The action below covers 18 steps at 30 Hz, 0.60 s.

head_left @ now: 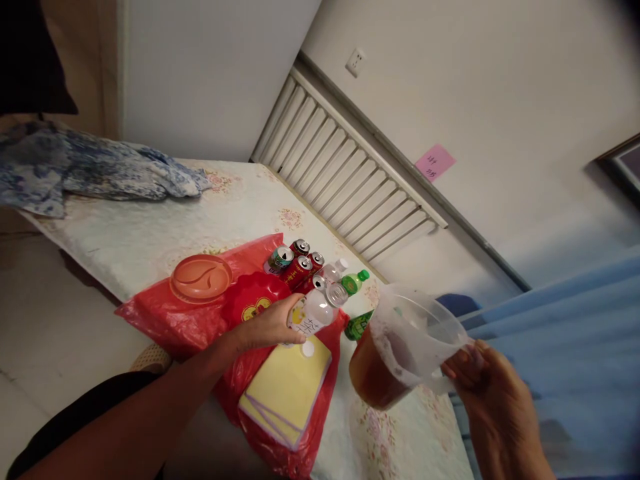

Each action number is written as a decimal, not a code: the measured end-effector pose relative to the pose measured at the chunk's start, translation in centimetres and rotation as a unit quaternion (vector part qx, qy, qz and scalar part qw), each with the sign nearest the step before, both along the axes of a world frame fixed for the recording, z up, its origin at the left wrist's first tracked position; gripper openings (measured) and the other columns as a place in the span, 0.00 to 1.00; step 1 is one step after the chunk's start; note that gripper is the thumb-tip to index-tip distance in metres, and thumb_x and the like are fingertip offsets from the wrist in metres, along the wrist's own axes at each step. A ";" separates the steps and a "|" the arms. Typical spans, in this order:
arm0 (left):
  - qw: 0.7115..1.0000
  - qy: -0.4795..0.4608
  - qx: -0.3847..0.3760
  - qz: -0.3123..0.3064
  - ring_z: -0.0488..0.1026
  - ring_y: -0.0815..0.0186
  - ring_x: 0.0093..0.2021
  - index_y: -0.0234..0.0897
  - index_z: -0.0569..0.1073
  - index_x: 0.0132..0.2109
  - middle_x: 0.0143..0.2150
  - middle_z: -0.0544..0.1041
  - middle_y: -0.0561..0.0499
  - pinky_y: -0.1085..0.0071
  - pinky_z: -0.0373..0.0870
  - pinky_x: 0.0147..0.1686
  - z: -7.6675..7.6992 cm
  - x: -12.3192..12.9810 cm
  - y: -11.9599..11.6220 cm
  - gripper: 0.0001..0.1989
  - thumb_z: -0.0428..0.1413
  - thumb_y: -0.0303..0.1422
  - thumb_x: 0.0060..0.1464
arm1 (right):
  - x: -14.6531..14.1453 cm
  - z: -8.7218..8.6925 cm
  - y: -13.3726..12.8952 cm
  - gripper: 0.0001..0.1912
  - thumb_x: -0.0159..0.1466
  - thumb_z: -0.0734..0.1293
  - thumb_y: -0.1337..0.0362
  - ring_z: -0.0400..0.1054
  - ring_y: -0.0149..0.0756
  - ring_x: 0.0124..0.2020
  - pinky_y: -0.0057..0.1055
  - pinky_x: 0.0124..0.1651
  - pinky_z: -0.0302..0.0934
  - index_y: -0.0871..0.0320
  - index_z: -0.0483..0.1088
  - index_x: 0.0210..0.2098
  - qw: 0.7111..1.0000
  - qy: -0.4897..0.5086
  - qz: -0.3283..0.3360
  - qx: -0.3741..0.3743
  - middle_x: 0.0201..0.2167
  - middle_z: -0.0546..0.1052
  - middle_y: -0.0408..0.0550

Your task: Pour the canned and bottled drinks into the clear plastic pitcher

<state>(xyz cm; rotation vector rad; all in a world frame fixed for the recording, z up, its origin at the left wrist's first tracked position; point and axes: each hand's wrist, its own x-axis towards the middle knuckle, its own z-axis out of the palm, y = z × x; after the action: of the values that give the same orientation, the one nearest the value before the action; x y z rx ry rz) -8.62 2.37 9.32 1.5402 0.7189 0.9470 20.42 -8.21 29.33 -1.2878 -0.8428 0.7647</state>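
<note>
My left hand [270, 325] is wrapped round a clear plastic bottle [313, 312] with a white and yellow label; its neck points up and to the right. A white bottle cap [307, 349] rests on the folded yellow cloths [287, 390] just below. On the right, my right hand [493, 380] grips the handle of a translucent plastic pitcher [383, 363], tilted, with brown liquid and some foam inside. Between bottle and pitcher, a green package or bottle [359, 325] is partly hidden behind the pitcher.
Several drink cans [299, 268] and a green-capped bottle [354, 283] stand behind my left hand. A red tray [257, 293] and an orange divided dish [201, 277] lie on a red plastic sheet [170, 320]. Blue patterned fabric [125, 170] covers the table's far left; a radiator [345, 167] lines the wall.
</note>
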 end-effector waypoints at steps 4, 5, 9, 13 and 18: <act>0.994 0.032 0.029 0.096 0.74 0.59 0.44 0.38 0.66 0.55 0.47 0.74 0.49 0.68 0.72 0.39 -0.8 -0.3 0.9 0.32 0.63 0.32 0.40 | 0.0 -0.9 0.3 0.22 0.49 0.73 0.58 0.46 0.23 0.15 0.26 0.18 0.50 0.56 0.56 0.14 0.998 -0.018 0.056 -0.025 0.13 0.53 0.34; 0.992 0.032 0.036 0.115 0.74 0.58 0.45 0.39 0.66 0.55 0.49 0.73 0.48 0.68 0.72 0.39 -1.1 -0.2 1.1 0.32 0.63 0.32 0.40 | 0.1 -1.2 0.4 0.22 0.51 0.73 0.57 0.46 0.24 0.15 0.27 0.18 0.50 0.56 0.56 0.14 0.997 -0.028 0.070 -0.030 0.13 0.52 0.34; 0.985 0.038 0.061 0.159 0.72 0.57 0.50 0.39 0.65 0.56 0.52 0.71 0.46 0.65 0.71 0.47 -2.9 -0.1 2.1 0.33 0.63 0.30 0.40 | 1.0 -1.8 1.0 0.23 0.55 0.71 0.54 0.45 0.25 0.15 0.28 0.19 0.50 0.55 0.56 0.15 0.990 -0.076 0.114 -0.045 0.13 0.51 0.35; 0.986 0.041 0.047 0.155 0.72 0.55 0.52 0.40 0.63 0.58 0.54 0.72 0.46 0.62 0.70 0.50 -4.0 -0.2 2.6 0.35 0.61 0.27 0.39 | 1.9 -1.7 1.9 0.24 0.59 0.69 0.52 0.46 0.26 0.16 0.29 0.20 0.46 0.55 0.57 0.15 0.977 -0.112 0.171 -0.061 0.13 0.53 0.36; 0.988 0.058 0.029 0.141 0.70 0.54 0.55 0.41 0.63 0.58 0.55 0.72 0.46 0.61 0.69 0.52 -4.2 -0.3 2.8 0.35 0.59 0.27 0.39 | 1.3 -1.4 2.9 0.28 0.62 0.67 0.47 0.44 0.25 0.15 0.29 0.20 0.39 0.55 0.55 0.14 0.961 -0.160 0.215 -0.073 0.12 0.52 0.37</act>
<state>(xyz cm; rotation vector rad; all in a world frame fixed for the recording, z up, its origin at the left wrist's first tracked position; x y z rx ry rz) -8.88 5.12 5.10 1.5810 1.0194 1.1011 21.72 -5.35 27.90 -1.3989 -1.3803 0.9881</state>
